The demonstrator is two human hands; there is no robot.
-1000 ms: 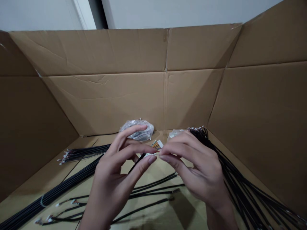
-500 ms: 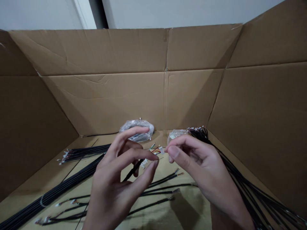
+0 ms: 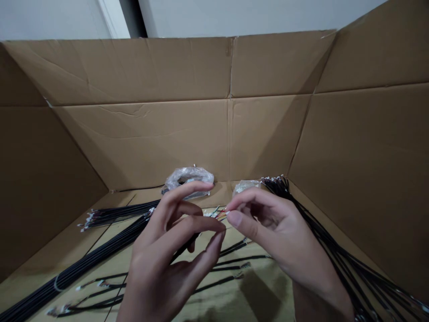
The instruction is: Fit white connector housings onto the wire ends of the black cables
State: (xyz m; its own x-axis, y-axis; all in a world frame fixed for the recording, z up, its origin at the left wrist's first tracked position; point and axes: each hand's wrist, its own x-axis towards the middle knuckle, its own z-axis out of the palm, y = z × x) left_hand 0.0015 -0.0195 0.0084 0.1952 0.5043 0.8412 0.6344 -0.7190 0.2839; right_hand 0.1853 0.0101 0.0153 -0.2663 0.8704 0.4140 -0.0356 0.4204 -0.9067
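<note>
My left hand holds a black cable, its thumb and index finger pinched near the stripped end. Thin red, orange and green wires fan out from there toward the right. Between the thumb and index finger of my right hand is a small white connector, mostly covered by the fingertips. The coloured wires reach up to it; whether any sits inside it I cannot tell. Below the hands, several loose black cables with frayed ends lie on the cardboard.
Cardboard walls rise on three sides. A thick bundle of black cables lies at left, a smaller bundle behind it. Another bundle runs down the right. Two clear plastic bags rest at the back wall.
My right hand has moved slightly left, bringing the connector closer to the wires, and its fingertips now cover more of it. The left hand has shifted a little; the view has moved slightly.
</note>
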